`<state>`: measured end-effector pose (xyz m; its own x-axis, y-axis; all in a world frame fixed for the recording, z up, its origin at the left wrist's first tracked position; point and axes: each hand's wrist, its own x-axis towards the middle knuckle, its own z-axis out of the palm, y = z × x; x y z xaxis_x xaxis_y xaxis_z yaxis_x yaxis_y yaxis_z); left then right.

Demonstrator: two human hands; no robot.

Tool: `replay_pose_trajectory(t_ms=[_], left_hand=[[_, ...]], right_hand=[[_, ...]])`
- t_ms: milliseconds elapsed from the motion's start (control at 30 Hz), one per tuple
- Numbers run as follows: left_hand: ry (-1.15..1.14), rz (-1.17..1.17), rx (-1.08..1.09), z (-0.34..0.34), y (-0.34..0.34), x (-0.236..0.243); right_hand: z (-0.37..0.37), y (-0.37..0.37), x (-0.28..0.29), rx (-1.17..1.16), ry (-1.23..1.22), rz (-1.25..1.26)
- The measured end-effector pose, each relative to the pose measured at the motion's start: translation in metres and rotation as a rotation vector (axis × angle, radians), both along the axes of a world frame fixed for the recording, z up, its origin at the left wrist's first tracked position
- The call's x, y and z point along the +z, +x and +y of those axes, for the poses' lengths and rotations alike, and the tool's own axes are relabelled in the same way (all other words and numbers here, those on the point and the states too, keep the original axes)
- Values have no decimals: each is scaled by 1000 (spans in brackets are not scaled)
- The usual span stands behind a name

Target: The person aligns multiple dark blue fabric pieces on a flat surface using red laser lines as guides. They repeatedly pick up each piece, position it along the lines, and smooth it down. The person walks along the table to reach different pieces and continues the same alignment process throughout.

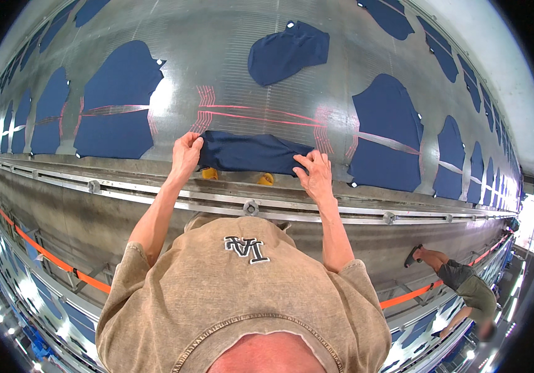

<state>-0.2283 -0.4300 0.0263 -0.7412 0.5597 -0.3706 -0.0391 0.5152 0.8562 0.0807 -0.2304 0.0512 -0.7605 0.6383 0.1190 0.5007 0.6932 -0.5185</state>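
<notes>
A navy blue fabric piece (248,151) hangs stretched between my hands at the near edge of a long grey table (217,68). My left hand (186,153) pinches its left end between thumb and fingers. At the right end, my right hand (315,172) grips the cloth with bent fingers. Just beyond the fabric, red lines (261,116) run across the table, with stepped red marks at both ends. Farther off lies another navy piece (289,55), crumpled, with a small white tag on it. Two yellow objects (210,174) show partly below the fabric's lower edge.
Flat navy cut pieces lie left (121,102) and right (391,130) of me, with more along the table. A metal rail (155,194) runs along the near side. Behind me stretches an orange strip (62,264). Another person (466,280) stands bent over at the lower right.
</notes>
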Motion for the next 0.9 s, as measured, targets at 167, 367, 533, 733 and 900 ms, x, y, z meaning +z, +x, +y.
replay_pose_trajectory(t_ms=[167,367,533,733,900], left_hand=[[96,-37,56,0,3,-6],[96,-39,81,-2,4,-13],[31,62,76,-1,1,-13],[0,119,69,3,-8,-12],[-1,63,101,-1,-16,-20]], right_hand=[[13,20,-8,24,31,-16],[25,52,9,-111,23,-156],[26,36,9,-175,-23,50],[26,9,-8,-60,-30,75],[31,6,-19,-42,41,125]])
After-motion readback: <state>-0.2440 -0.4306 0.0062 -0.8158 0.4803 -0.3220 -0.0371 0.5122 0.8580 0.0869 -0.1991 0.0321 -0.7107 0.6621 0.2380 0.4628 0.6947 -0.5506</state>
